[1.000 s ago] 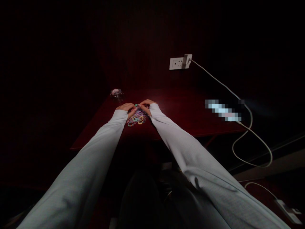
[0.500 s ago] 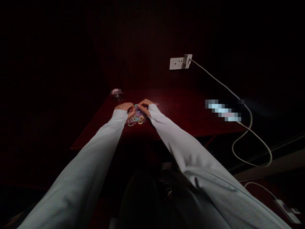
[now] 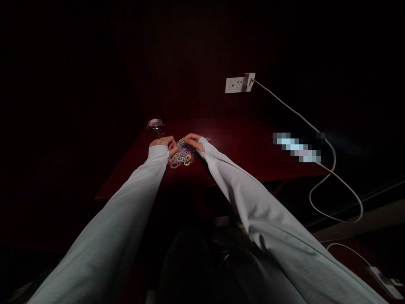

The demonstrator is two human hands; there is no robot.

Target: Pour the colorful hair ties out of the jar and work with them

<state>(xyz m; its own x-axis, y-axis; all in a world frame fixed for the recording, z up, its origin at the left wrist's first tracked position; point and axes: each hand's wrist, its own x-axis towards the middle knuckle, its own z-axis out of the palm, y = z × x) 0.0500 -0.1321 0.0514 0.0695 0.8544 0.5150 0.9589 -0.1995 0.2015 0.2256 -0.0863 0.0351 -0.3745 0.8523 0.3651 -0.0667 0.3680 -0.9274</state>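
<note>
Pink-topped clear jar (image 3: 155,125), L rear of red table (image 3: 126,166); L hand (image 3: 163,144), fingers curled, can't tell if pinching; multicol. bands (image 3: 181,158) heaped betw. hands; R hand (image 3: 193,141), fingers bent by bands, hold unclear; white socket (image 3: 234,85).

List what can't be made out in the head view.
Head view:
Left hand, right hand: any grip, hidden by their own curl.
Loops: count; overlapping, too small.
Jar: contents; too dark, small.
Bright object: identity; pixelated.
Sleeves: upper ends, cut by bottom edge.
</note>
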